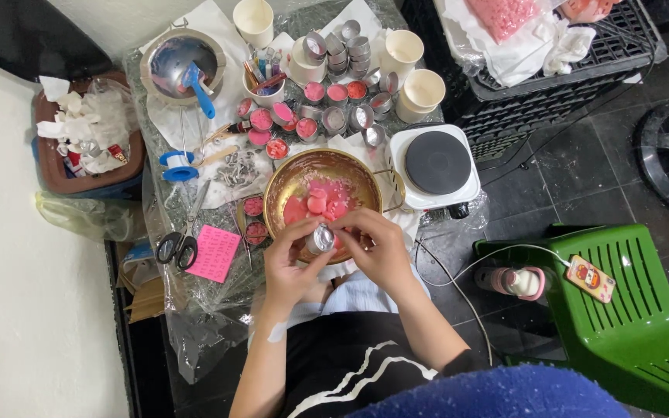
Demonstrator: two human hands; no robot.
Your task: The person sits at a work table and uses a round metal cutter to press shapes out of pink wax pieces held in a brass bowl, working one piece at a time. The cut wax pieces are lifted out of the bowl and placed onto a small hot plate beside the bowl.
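Note:
My left hand (292, 259) and my right hand (373, 248) meet over the near rim of a brass-coloured bowl (284, 182). Between their fingers they hold a small silver tin cup (320, 238), tilted on its side. Inside the bowl lie several round pink wax discs (319, 201). Beyond the bowl, several small tins (327, 97) stand on the low table, some filled with pink wax and some bare metal.
A white single hotplate (435, 164) sits right of the bowl. Paper cups (421, 91), a metal pot with a blue spatula (183, 66), scissors (178, 246) and a pink note (212, 253) lie around. A green plastic stool (629, 310) with a phone stands at right; a black crate (551, 70) behind.

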